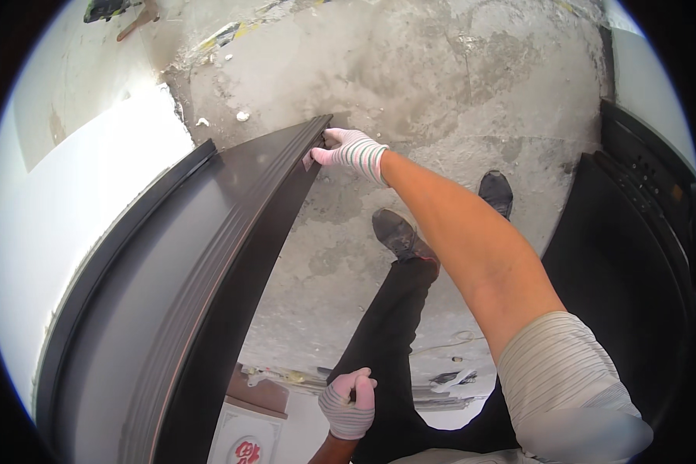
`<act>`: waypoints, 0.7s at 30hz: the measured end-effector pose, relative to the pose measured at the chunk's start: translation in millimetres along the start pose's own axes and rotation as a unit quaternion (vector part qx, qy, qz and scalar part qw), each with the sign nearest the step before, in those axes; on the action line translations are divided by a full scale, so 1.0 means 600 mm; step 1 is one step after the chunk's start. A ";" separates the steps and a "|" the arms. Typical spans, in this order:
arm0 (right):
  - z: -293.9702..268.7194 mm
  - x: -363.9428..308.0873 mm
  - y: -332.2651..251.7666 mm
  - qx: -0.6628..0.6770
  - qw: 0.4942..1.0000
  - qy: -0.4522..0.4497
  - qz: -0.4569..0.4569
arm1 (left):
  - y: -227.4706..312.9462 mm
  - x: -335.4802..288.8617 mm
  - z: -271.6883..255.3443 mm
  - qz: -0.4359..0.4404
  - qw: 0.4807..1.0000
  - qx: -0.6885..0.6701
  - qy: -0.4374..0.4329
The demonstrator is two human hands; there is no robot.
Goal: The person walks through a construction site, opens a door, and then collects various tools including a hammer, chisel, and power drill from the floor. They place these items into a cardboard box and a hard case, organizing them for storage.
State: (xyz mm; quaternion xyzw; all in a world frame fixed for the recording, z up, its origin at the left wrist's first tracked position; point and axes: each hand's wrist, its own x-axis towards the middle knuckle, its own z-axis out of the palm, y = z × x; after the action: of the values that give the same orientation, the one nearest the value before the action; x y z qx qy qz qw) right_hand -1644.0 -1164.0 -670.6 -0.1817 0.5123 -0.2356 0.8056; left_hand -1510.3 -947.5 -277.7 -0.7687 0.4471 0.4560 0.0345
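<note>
My right hand (352, 151), in a white glove with striped cuff, reaches forward and grips the far end of a long dark brown moulded door-frame strip (232, 255). The strip runs from the lower left up to that hand, alongside a wider dark frame panel (124, 309) set against the white wall. My left hand (349, 402), gloved the same way, is curled into a fist low in the view, near my dark trouser leg. Whether it holds anything cannot be seen.
Rough grey concrete floor (441, 93) with small white debris (242, 116) lies ahead. My two dark shoes (398, 232) stand on it. A white wall (69, 185) is at the left, a black door panel (634, 255) at the right, and boxes and scraps (263, 394) below.
</note>
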 end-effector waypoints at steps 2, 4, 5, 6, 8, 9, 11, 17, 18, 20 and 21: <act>-0.004 -0.004 0.002 0.083 0.996 0.005 0.019 | -0.002 0.002 0.001 -0.003 1.000 0.004 -0.001; -0.007 -0.010 0.003 0.120 0.992 0.009 0.029 | -0.001 0.001 0.002 -0.013 1.000 0.004 0.001; -0.006 -0.017 -0.003 0.138 0.990 0.010 0.035 | 0.000 0.001 0.001 -0.016 1.000 0.006 0.001; 0.001 -0.034 -0.021 0.141 0.988 0.050 0.035 | 0.000 0.000 0.001 -0.018 1.000 0.007 0.002; 0.011 -0.026 -0.010 0.147 0.987 0.067 0.024 | 0.000 0.000 0.001 -0.023 1.000 0.009 0.003; 0.013 -0.023 -0.004 0.150 0.985 0.077 0.018 | 0.000 -0.001 0.001 -0.025 1.000 0.009 0.002; 0.019 -0.020 0.008 0.161 0.982 0.097 0.008 | 0.000 -0.001 0.001 -0.023 1.000 0.010 0.002; 0.030 -0.011 0.020 0.166 0.981 0.100 0.002 | 0.001 -0.002 0.001 -0.021 1.000 0.004 0.006; 0.028 -0.010 0.019 0.185 0.979 0.089 0.010 | 0.000 -0.002 0.000 -0.022 1.000 0.005 0.005; 0.029 -0.007 0.017 0.219 0.972 0.079 0.030 | -0.002 -0.003 0.000 -0.025 1.000 0.007 0.005; 0.029 -0.006 0.017 0.232 0.969 0.076 0.034 | -0.003 -0.004 0.000 -0.026 1.000 0.007 0.005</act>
State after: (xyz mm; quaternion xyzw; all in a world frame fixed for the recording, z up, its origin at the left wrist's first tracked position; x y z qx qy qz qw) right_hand -1627.1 -1152.7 -666.3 0.0459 0.5091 -0.3334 0.7921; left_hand -1509.4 -945.1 -276.4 -0.7821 0.4304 0.4480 0.0495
